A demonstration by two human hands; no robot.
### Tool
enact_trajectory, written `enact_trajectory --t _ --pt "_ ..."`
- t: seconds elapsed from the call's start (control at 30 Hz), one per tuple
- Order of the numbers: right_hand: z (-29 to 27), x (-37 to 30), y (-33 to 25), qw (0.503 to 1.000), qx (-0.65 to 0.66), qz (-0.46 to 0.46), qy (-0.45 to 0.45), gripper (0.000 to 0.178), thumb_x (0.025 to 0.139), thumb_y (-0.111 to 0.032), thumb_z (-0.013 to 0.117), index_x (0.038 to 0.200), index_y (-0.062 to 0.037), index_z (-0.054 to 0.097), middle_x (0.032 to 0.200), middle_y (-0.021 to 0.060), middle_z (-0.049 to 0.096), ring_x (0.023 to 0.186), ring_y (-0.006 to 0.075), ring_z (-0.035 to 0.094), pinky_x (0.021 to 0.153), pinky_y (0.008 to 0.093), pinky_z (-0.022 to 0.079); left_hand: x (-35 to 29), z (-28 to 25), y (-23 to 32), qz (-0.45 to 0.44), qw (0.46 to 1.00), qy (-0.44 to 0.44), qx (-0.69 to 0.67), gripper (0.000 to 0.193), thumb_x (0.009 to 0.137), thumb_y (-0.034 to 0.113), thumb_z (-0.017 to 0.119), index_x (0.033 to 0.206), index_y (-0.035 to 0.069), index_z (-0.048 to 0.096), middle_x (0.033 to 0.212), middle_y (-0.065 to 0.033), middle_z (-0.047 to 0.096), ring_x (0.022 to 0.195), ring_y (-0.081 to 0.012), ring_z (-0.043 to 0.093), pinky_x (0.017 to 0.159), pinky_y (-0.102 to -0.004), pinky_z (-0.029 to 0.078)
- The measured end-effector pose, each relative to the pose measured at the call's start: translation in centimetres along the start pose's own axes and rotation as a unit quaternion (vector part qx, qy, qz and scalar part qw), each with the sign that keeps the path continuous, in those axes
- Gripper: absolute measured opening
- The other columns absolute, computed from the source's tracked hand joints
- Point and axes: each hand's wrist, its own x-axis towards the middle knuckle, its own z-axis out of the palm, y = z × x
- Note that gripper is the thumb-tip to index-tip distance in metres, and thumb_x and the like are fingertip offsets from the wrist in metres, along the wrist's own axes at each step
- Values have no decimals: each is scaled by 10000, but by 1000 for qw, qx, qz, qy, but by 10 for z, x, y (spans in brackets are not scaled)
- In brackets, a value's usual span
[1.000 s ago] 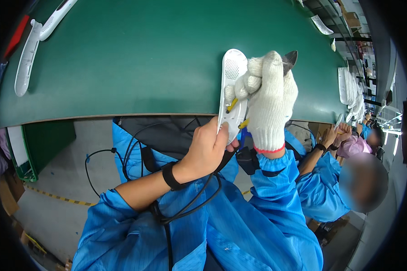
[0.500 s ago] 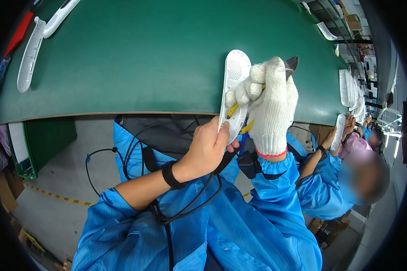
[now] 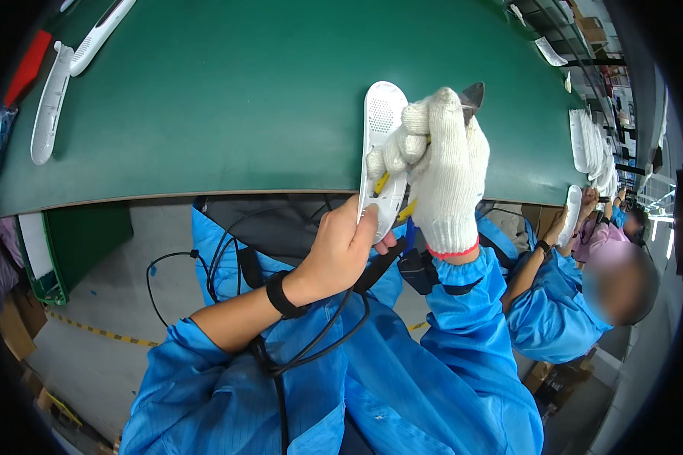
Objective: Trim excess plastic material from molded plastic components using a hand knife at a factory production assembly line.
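A long white plastic shell (image 3: pixel 387 117) with rounded ends and a patch of small holes stands slanted at the table's front edge. My bare left hand (image 3: pixel 349 241) pinches its lower end, thumb on the inner face and fingertips behind. Beside it, my right hand (image 3: pixel 444 163), in a white knit glove with a red cuff, is closed around yellow-handled pliers (image 3: pixel 406 211). Their dark metal head sticks out above the glove, and both handle ends show near the shell. The gloved fingers cover part of the shell's right side; whether they press on it I cannot tell.
The green table (image 3: pixel 228 114) stretches ahead. Two more white shells (image 3: pixel 51 106) lie at its far left, near a red object (image 3: pixel 26 68). To the right, a co-worker in blue (image 3: pixel 558 311) holds a similar white part, near a stack of white shells (image 3: pixel 588 144). Black cables hang across my front.
Both hands, the shell and the pliers have shifted slightly left together. The grips look the same. The co-worker's head has moved a little.
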Motion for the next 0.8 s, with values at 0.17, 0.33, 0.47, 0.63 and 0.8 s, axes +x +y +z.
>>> enact_trajectory --t 0.17,0.33,0.47,0.63,0.8 --pt "0 3 -1 1000 -27 -11 3 359 1021 -355 577 931 -8 590 634 56 556 521 174 599 498 323 538 3 1 3 -7 1000 2 3 319 1086 169 344 1091 -67 558 819 -106 667 697 -143 635 687 -304 526" --pt "6 3 -2 1000 -17 3 21 355 1019 -354 581 934 -10 580 632 56 553 524 177 601 504 336 549 5 0 3 -17 1000 6 4 314 1083 162 345 1091 -67 560 810 -108 667 687 -142 632 682 -300 523" --pt "6 3 -1 1000 -1 8 30 336 1008 -339 605 944 -9 582 642 57 557 520 178 592 511 350 556 7 0 6 -29 999 7 16 315 1080 158 338 1100 -65 560 798 -104 664 689 -143 638 681 -304 527" --pt "10 3 3 998 6 11 56 313 997 -319 624 954 -11 585 677 66 581 511 170 574 505 354 554 8 2 7 -31 999 16 27 319 1080 156 331 1101 -66 559 797 -107 665 689 -146 646 674 -306 532" --pt "14 0 1 996 -42 -7 81 286 995 -307 628 1000 -24 587 745 84 626 521 168 572 497 364 558 8 0 8 -30 999 16 24 300 1080 168 366 1130 -60 555 793 -114 667 692 -156 658 677 -307 537"
